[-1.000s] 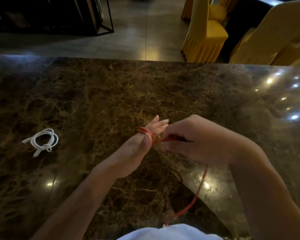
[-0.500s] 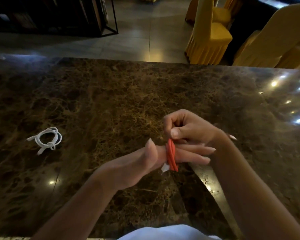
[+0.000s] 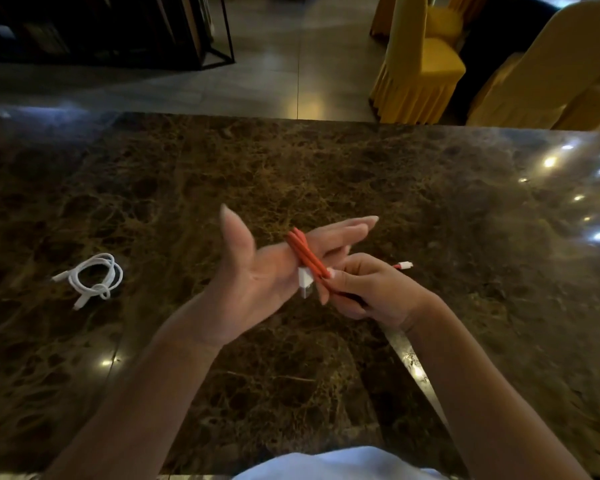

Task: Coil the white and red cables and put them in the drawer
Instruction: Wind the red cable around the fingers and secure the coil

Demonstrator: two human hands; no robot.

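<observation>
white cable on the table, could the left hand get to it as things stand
Probably not yet: the marble table between left hand and white cable is bare, but the red cable is wound round its straight fingers.

Right hand (image 3: 371, 289) hides the far run of the red cable (image 3: 305, 258); both forearms and the white garment (image 3: 336, 465) are cut by the lower edge; chairs (image 3: 426, 60) are cropped above.
</observation>
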